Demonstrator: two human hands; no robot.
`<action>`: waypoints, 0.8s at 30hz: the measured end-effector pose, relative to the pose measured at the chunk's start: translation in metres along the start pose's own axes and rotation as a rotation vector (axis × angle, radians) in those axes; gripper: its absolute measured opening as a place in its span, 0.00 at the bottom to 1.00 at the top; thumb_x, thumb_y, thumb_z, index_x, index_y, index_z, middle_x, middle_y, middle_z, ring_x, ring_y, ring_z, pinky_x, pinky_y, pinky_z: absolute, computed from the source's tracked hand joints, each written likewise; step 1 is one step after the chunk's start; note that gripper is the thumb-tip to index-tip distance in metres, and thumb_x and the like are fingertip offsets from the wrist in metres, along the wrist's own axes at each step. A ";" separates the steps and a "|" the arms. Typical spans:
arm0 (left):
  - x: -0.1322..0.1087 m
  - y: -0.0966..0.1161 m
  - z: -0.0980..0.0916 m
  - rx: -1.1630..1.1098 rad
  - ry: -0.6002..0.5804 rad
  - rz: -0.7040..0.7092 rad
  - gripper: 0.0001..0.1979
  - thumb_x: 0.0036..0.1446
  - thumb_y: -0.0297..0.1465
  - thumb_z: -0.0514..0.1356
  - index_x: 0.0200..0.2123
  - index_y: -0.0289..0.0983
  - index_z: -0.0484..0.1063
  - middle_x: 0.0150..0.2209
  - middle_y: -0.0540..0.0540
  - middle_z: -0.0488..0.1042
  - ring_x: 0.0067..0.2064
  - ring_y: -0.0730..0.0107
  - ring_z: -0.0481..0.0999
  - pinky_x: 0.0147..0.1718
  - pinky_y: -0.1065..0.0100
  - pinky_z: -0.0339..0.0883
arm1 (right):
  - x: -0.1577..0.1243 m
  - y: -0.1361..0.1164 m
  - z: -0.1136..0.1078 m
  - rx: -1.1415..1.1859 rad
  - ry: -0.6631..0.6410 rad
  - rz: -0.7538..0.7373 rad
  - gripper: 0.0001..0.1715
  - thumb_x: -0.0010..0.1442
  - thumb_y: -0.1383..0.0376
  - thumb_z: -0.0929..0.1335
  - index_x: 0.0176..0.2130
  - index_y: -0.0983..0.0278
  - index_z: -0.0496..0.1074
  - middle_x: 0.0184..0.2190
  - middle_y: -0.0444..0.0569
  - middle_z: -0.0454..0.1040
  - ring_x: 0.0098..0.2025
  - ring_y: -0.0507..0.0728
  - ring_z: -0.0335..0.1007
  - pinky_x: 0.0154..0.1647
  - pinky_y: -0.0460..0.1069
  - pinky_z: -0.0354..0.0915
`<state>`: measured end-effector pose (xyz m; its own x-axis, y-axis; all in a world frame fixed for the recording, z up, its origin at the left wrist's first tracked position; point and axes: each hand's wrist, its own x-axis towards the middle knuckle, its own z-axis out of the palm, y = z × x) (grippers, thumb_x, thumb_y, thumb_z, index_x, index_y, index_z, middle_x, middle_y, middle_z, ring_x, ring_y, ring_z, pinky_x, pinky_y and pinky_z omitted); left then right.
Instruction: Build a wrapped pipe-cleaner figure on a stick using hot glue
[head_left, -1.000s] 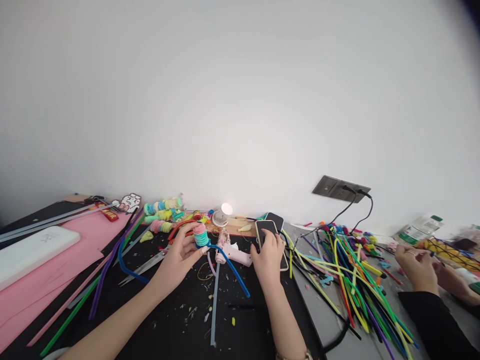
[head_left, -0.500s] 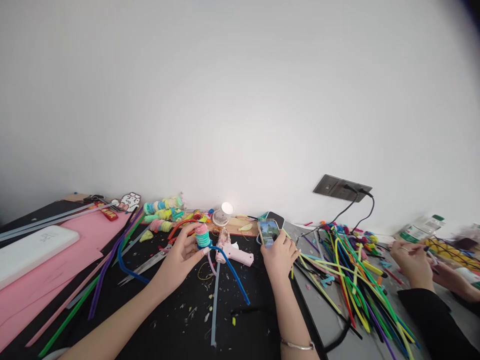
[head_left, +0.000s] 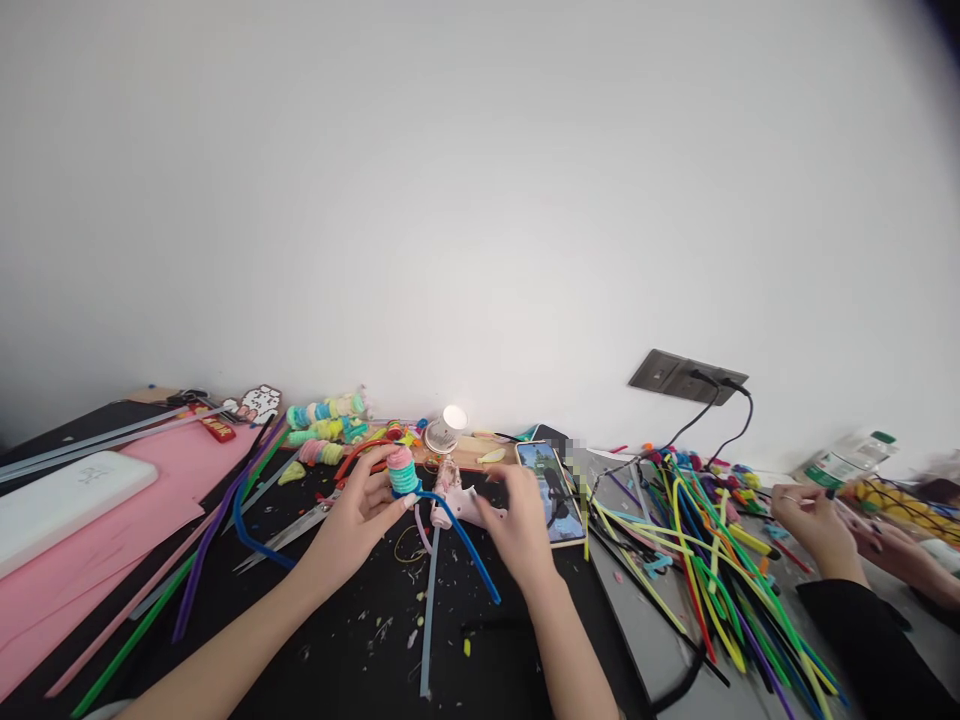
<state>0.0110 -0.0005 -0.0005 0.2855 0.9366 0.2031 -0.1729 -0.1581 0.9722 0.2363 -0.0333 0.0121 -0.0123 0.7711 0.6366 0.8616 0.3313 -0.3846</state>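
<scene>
My left hand (head_left: 371,500) is closed around a coiled pipe-cleaner roll (head_left: 403,472), pink at the top, mint in the middle and blue at the base. A loose blue pipe cleaner (head_left: 469,545) runs from the base down to the right. My right hand (head_left: 517,525) hovers empty, thumb and fingers apart, by the pink glue gun (head_left: 461,507), hiding part of its handle. A pale glue stick (head_left: 430,620) extends from the gun toward me. To the right of that hand lies a phone (head_left: 555,490) with a lit screen.
Scissors (head_left: 289,535) lie left of my left hand, near finished coiled pieces (head_left: 322,410). A paper cup (head_left: 448,428) stands by the wall. Loose pipe cleaners (head_left: 720,570) spread at right, beside a co-worker's hands (head_left: 817,525) and a bottle (head_left: 847,460). Pink sheets (head_left: 169,500) cover the left.
My right hand has let go of the phone and moved left to the glue gun. The phone now lies on the table. My left hand keeps its hold on the roll.
</scene>
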 end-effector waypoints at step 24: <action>-0.001 -0.005 0.002 -0.138 -0.217 -0.119 0.29 0.57 0.32 0.65 0.58 0.45 0.55 0.52 0.43 0.77 0.54 0.59 0.76 0.53 0.59 0.69 | -0.010 -0.026 0.032 0.388 -0.128 0.011 0.13 0.64 0.64 0.60 0.27 0.61 0.63 0.21 0.43 0.67 0.23 0.53 0.63 0.26 0.45 0.57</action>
<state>0.0135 -0.0013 -0.0052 0.5036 0.8551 0.1233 -0.2485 0.0066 0.9686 0.1977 -0.0324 -0.0055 -0.0883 0.8293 0.5518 0.6068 0.4841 -0.6305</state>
